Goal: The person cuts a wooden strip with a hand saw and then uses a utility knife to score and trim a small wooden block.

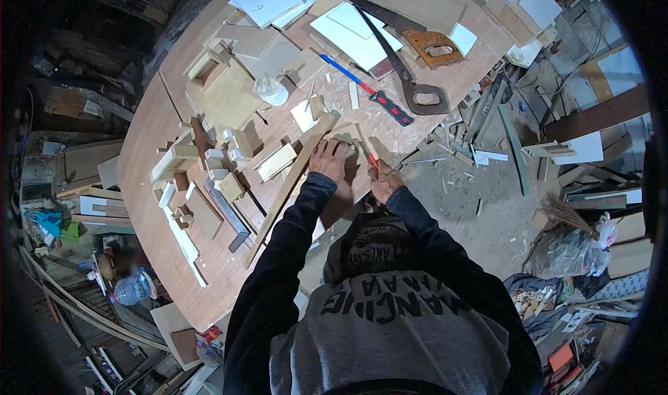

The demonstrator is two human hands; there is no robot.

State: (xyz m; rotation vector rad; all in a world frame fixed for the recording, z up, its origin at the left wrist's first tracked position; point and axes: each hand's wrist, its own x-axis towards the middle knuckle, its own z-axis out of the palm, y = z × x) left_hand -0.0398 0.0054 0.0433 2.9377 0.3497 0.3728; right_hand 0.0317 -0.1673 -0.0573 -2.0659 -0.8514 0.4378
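While your right hand (pixel 385 182) grips red tool (pixel 373 160), left hand (pixel 329 160), hold unclear, lies near tool's tip: slip could jab it.

The left hand (pixel 330 160) and the right hand (pixel 385 181) are bare. Behind each runs a long, near-black sleeve: the left sleeve (pixel 282 256) and the right sleeve (pixel 445 238) both take a bluish cast toward the wrists and crease along their length. The left cuff (pixel 319 185) ends just below its hand. Farther back from the hands, between the sleeves, the grey back panel (pixel 390 353) of the top meets the darker cloth at the shoulders. Large black capital letters (pixel 396 301) curve across it, only partly legible. Closer to the hands sits dark headwear (pixel 367 245), with small, indistinct printed lettering.
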